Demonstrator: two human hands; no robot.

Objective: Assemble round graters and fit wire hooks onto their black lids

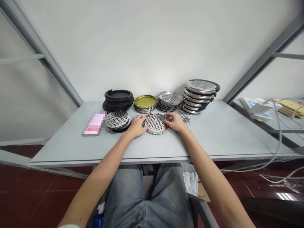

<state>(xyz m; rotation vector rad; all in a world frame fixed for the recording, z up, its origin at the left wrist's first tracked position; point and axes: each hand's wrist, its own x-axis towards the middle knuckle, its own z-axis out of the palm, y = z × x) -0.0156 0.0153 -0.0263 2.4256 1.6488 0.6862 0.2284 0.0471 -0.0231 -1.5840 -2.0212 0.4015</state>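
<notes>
In front of me on the table lies a round metal dish with a slotted plate [156,123] in it. My left hand [137,125] holds its left rim, thumb at the edge. On the opposite side, my right hand [174,122] grips the right rim with thumb and fingers. Just left of my left hand is a stack of perforated metal discs [117,119] with dark pieces under them. Small wire hooks [185,117] lie in a pile beyond my right hand.
Along the wall stand black rings [118,98], gold-coloured dishes [145,101], silver slotted dishes [170,98] and a tall stack of dishes with black rims [201,90]. A blurred phone-like slab [95,123] lies left. A cable [280,136] hangs by the right edge near a white box [261,112].
</notes>
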